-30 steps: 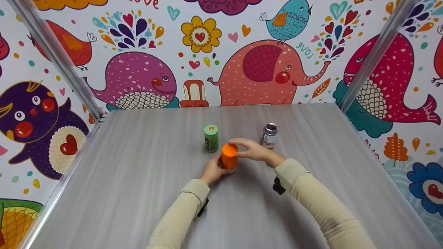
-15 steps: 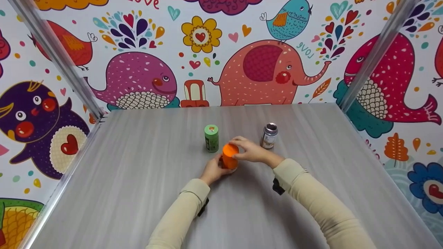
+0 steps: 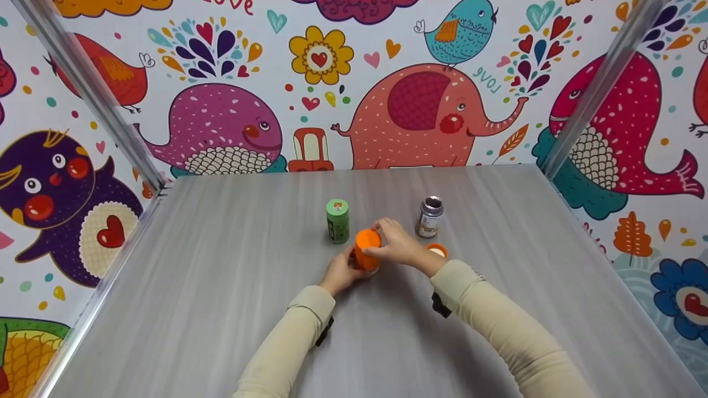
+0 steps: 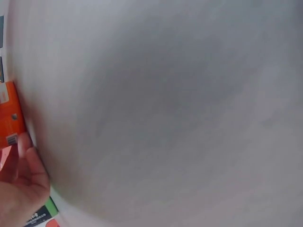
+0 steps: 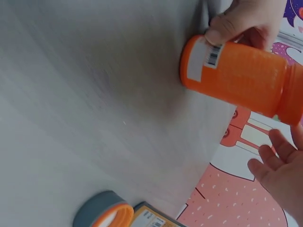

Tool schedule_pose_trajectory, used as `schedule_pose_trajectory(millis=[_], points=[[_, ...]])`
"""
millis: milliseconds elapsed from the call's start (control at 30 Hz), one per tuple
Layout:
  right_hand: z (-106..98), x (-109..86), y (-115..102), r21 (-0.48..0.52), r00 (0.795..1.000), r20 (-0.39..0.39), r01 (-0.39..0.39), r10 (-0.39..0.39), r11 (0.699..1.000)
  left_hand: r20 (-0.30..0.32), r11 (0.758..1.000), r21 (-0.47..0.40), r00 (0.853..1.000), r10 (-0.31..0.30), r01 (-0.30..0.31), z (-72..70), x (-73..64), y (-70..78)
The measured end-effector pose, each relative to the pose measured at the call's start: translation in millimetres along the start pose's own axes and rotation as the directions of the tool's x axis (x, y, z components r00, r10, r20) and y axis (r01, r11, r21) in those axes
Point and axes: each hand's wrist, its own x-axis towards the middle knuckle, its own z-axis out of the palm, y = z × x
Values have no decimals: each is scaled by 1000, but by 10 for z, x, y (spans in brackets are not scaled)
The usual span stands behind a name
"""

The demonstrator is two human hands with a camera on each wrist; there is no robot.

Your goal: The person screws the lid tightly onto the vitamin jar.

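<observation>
In the head view an orange bottle [image 3: 365, 261] with an orange cap [image 3: 368, 239] stands on the table. My left hand [image 3: 338, 274] grips its lower part from the left, thumb near its base. From the right, my right hand [image 3: 402, 243] pinches the cap, its thumb on the near side and fingers on the far side. The right wrist view shows the bottle [image 5: 241, 75] with a barcode label, and the right hand's other fingers [image 5: 270, 158] spread off the cap. In the left wrist view only a strip of the bottle [image 4: 10, 116] shows.
A green canister [image 3: 338, 222] stands just behind the bottle to the left. An uncapped grey bottle [image 3: 430, 217] stands behind my right hand. A loose lid [image 3: 437, 250], grey outside and orange inside, lies beside my right wrist. Printed walls and metal posts border the table [image 3: 221, 232].
My right hand has turned about the cap, its fingers and thumb swinging round and its wrist shifting slightly toward me. The loose lid has come into sight. The left hand keeps its grip.
</observation>
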Motion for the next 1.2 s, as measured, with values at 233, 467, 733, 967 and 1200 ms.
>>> schedule_pose_trajectory(millis=[233, 467, 733, 967, 1200], points=[[75, -10, -21, -10, 995, -91, -29, 28, 1000, -2, 1000, -6, 1000, 23, -23, 1, -9, -11], [-61, -40, 13, -37, 988, 78, 135, -132, 990, -17, 999, -8, 999, 44, -44, 2, -14, -1], [-195, -39, 39, 58, 939, 134, 311, -316, 949, 0, 1000, -20, 1000, 12, -12, 4, -8, -15], [-190, -22, 93, 89, 930, 150, 327, -337, 941, -4, 998, -38, 999, 43, -43, -3, -17, -15], [-177, -10, 83, 62, 942, 137, 299, -305, 952, -11, 999, -20, 999, 50, -51, -2, -25, -17]])
